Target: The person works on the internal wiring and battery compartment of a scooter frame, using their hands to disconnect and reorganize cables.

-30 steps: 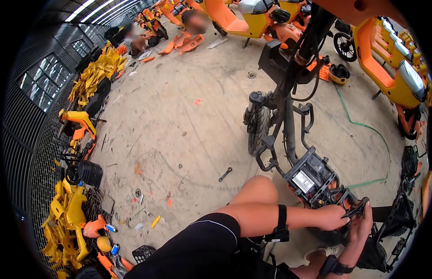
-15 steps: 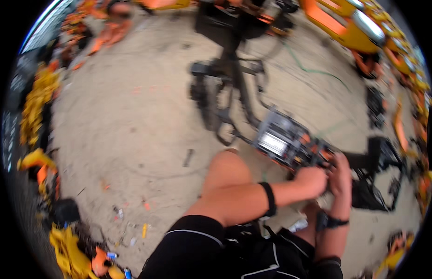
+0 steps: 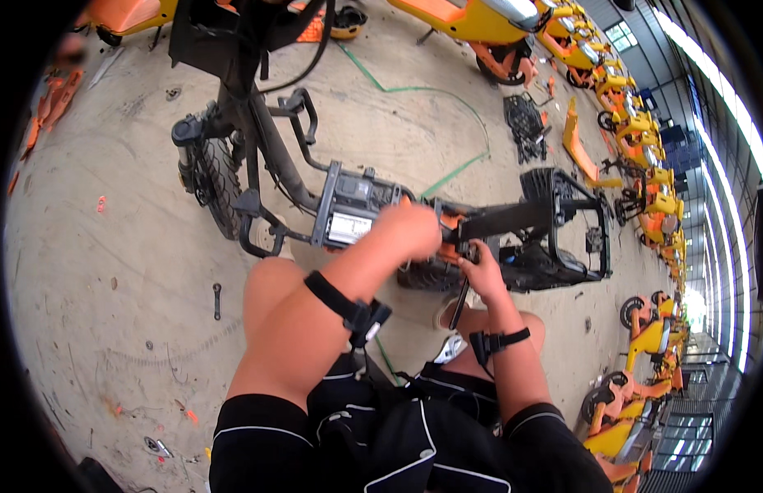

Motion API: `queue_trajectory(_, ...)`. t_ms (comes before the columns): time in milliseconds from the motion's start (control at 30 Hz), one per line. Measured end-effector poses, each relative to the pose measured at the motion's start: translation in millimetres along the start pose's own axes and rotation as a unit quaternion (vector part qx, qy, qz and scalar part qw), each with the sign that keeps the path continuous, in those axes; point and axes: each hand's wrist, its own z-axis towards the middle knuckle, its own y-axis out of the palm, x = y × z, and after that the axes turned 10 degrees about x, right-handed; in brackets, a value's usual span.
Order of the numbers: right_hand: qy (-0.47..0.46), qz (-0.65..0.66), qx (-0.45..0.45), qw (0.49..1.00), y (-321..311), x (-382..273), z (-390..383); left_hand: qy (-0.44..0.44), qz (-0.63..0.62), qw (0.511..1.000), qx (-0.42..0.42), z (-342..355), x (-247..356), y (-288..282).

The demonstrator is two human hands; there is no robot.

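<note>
A stripped black scooter frame (image 3: pixel 271 152) stands across my front, with its front wheel (image 3: pixel 217 197) at the left. Its grey metal battery compartment (image 3: pixel 349 226) holds a unit with a silver label. My left hand (image 3: pixel 410 230) is curled over the right end of that compartment, beside an orange part (image 3: pixel 450 223); what its fingers grip is hidden. Below and right of it, my right hand (image 3: pixel 478 264) grips a black bar-like part (image 3: pixel 458 304) that hangs down at a slant beneath the frame.
Yellow-orange scooters (image 3: pixel 644 123) line the back and right, some with parts off. A wrench (image 3: pixel 217 301) lies on the concrete floor at left. Black (image 3: pixel 525 123) and orange panels (image 3: pixel 579 144), a helmet (image 3: pixel 349 23) and a green strap (image 3: pixel 381 86) lie beyond the frame.
The view has swung right, moving the frame leftward and more crosswise. My hands have drawn apart; the right is now lower, round the bar, the left higher at the compartment's end.
</note>
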Motion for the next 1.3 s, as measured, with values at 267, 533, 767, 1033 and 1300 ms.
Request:
queue_trajectory(267, 0.088, 0.035, -0.051, 0.994, 33.5, -10.3, 3.1, -0.065, -0.064, 0.987, 0.134, 10.0, -27.8, -12.2)
queue_trajectory(533, 0.123, 0.026, -0.052, 0.991, 46.9, 8.5, 14.3, -0.057, -0.052, 0.991, 0.111, 17.6, -22.7, -11.9)
queue_trajectory(767, 0.066, -0.068, -0.038, 0.995, 51.4, 34.9, 14.5, -0.047, -0.045, 0.994, 0.084, 22.1, -16.1, -9.9)
queue_trajectory(1033, 0.037, -0.100, -0.024, 0.994, 55.1, 61.6, 20.8, -0.046, -0.049, 0.994, 0.087, 21.0, -13.9, -15.6)
queue_trajectory(1300, 0.003, -0.170, -0.037, 0.985, 53.2, 26.3, 13.2, -0.046, -0.038, 0.996, 0.069, 19.1, -16.5, -15.6)
